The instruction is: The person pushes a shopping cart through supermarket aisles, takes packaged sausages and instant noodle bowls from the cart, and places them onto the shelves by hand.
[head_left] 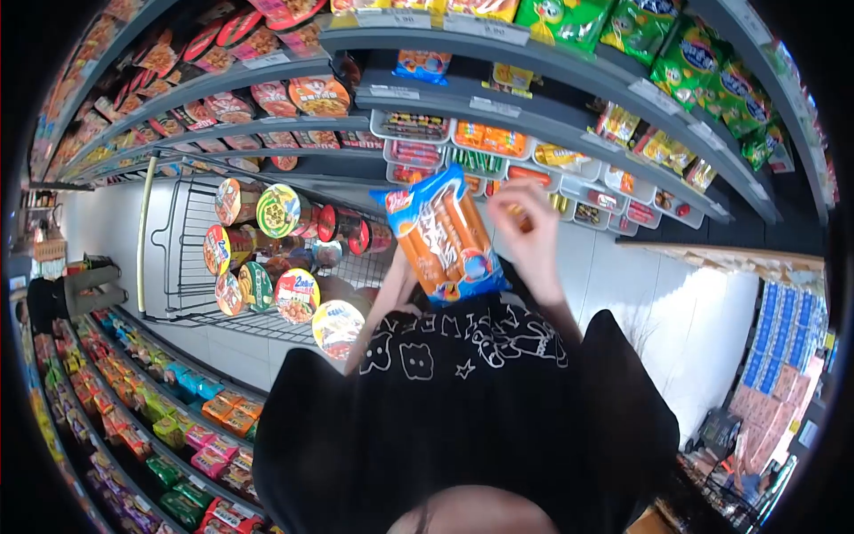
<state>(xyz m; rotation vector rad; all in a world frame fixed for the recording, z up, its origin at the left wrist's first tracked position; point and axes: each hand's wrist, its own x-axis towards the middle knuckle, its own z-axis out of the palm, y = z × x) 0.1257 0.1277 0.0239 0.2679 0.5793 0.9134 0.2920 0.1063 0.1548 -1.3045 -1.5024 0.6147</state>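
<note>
While your left hand (403, 278) grasps the packet (443, 238) mid-frame, right hand (532, 235) grip unclear, this holding step probably needs steadiness next.

Both forearms (555, 304) reach forward from the body. The right hand (535, 230) is raised, with its fingers (525, 193) curled loosely inward; whether the tips meet, I cannot say surely. The left hand (404, 279) is lower and mostly hidden.

The shopping cart (189, 267) (wire-sided) carries several lidded cups (298, 295).
</note>
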